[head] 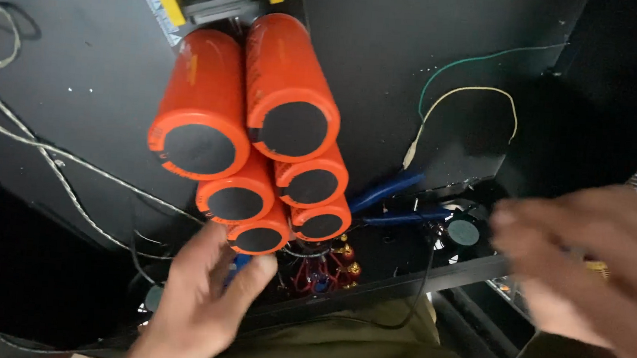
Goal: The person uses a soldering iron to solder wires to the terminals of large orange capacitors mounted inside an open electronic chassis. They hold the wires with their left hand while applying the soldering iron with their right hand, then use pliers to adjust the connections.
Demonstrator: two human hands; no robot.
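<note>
While your left hand (202,298) rests open-fingered just below the six orange capacitors (258,137) standing on the black panel (79,72), nothing is grasped. Your right hand (589,265) is blurred, empty, spread; blue-handled pliers (392,199) lie untouched, so work looks barely begun.

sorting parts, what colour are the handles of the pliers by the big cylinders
Blue; the pliers' handles show best in the head view.

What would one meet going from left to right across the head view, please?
Pale braided wires → left hand below the cluster of six orange cylindrical capacitors with black end caps → blue-handled pliers → yellow wire loop → small round black fan → blurred right hand.
</note>
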